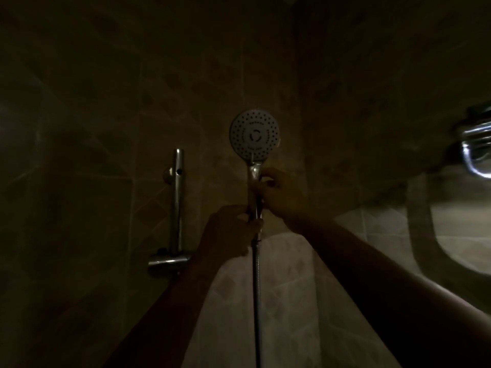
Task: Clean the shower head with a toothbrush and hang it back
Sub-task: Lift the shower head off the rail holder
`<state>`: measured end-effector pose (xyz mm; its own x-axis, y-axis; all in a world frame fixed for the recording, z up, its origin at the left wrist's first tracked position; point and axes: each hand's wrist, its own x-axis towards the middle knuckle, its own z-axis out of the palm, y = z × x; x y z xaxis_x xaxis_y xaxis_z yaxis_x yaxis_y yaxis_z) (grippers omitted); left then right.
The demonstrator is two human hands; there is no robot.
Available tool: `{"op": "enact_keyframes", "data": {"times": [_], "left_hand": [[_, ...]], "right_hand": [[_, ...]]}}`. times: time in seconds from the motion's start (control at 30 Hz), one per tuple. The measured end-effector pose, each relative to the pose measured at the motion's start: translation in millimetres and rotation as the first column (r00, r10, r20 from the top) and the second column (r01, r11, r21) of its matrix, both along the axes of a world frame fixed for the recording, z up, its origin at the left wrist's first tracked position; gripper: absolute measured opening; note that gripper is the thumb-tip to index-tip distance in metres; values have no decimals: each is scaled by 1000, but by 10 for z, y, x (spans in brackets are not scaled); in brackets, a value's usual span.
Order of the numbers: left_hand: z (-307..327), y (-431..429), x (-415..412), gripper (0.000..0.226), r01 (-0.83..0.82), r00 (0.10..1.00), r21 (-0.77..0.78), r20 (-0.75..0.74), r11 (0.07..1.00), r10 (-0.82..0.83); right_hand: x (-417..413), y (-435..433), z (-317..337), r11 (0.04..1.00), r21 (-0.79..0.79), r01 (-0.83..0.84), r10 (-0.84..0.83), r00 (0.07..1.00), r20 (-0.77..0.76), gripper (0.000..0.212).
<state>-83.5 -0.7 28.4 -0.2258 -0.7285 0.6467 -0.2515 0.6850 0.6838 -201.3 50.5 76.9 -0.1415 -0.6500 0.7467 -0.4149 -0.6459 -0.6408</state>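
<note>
Left hand (228,231) grips handle (253,173) low below shower head (254,134), right hand (279,192) grips just under it; no toothbrush visible; unhooking or rehanging, cannot tell

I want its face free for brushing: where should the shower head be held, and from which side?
Grip the shower head by its slim handle below the round face, coming from either side, as the left hand and right hand do. It stands upright, nozzles facing you, hose hanging below.
</note>
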Motion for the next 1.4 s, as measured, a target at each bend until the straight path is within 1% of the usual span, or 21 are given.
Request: {"op": "enact_keyframes", "data": {"times": [0.07, 0.13, 0.2, 0.27, 0.33, 0.4, 0.43, 0.5, 0.53, 0.57, 0.63, 0.7, 0.73, 0.8, 0.9, 0.97, 1.03, 1.13, 1.23, 1.33, 1.4], "left_hand": [[-96, 173, -191, 30, 58, 998, 20, 26, 998, -58], [-236, 341, -377, 27, 115, 992, 39, 40, 993, -117], [-441, 515, -573, 24, 199, 979, 102, 30, 975, -203], [-702, 734, -803, 19, 319, 944, 181, 22, 930, -328], [-994, 910, -1024, 21, 412, 904, 264, 1, 872, -428], [-1326, 1104, -1281, 25, 487, 861, 367, -48, 792, -507], [-1495, 1204, -1413, 27, 537, 828, 411, -87, 737, -554], [-1817, 1387, -1635, 34, 644, 746, 484, -228, 593, -625], [-1962, 1500, -1735, 38, 692, 701, 509, -305, 512, -645], [-2103, 1610, -1835, 39, 721, 667, 527, -348, 450, -659], [-2365, 1787, -2001, 37, 750, 612, 555, -373, 361, -698], [-2594, 1945, -2160, 38, 771, 552, 571, -382, 280, -741], [-2713, 2001, -2243, 39, 763, 553, 583, -364, 279, -749], [-2919, 2133, -2392, 38, 721, 596, 613, -311, 323, -740], [-3239, 2391, -2602, 26, 633, 694, 671, -272, 385, -667], [-3455, 2563, -2723, 21, 545, 763, 711, -200, 445, -615], [-3683, 2751, -2831, 14, 454, 819, 754, -144, 474, -555], [-4023, 2988, -2932, 11, 341, 893, 822, -132, 456, -430], [-4344, 3181, -2970, 16, 233, 942, 879, -98, 415, -321], [-4541, 3323, -2946, 22, 211, 946, 890, -81, 404, -315], [-4635, 3388, -2934, 29, 183, 946, 880, -36, 438, -323]], "right_hand": [[-211, 156, -108, 999, 14, 35, -35, 999, 0, 15], [-422, 327, -258, 998, 35, 43, -43, 999, -8, 10], [-666, 509, -449, 995, 63, 81, -82, 997, 11, 11], [-912, 721, -673, 989, 114, 93, -100, 993, 57, 15], [-1105, 888, -911, 984, 166, 65, -82, 992, 95, 22], [-1298, 1110, -1184, 981, 191, 44, -71, 988, 136, 25], [-1380, 1229, -1329, 982, 189, 15, -49, 983, 175, 25], [-1519, 1439, -1600, 985, 170, -27, -16, 970, 243, 19], [-1595, 1541, -1732, 985, 169, -20, -24, 966, 258, 16], [-1673, 1638, -1864, 985, 175, -5, -43, 962, 270, 14], [-1824, 1806, -2110, 979, 201, 25, -87, 948, 305, 14], [-1982, 1974, -2342, 967, 255, 26, -125, 916, 380, 13], [-2056, 2053, -2449, 959, 282, 11, -137, 892, 431, 16], [-2179, 2196, -2639, 941, 339, 6, -184, 849, 495, 24], [-2305, 2374, -2927, 922, 385, 34, -242, 827, 507, 26], [-2358, 2481, -3136, 916, 398, 47, -270, 807, 525, 25], [-2385, 2590, -3362, 890, 449, 83, -336, 784, 522, 26], [-2415, 2693, -3727, 834, 527, 164, -447, 762, 469, 29], [-2425, 2753, -4088, 793, 584, 176, -509, 719, 474, 29], [-2424, 2819, -4362, 779, 604, 167, -534, 682, 500, 28], [-2421, 2865, -4482, 771, 615, 164, -553, 652, 519, 27]]}}
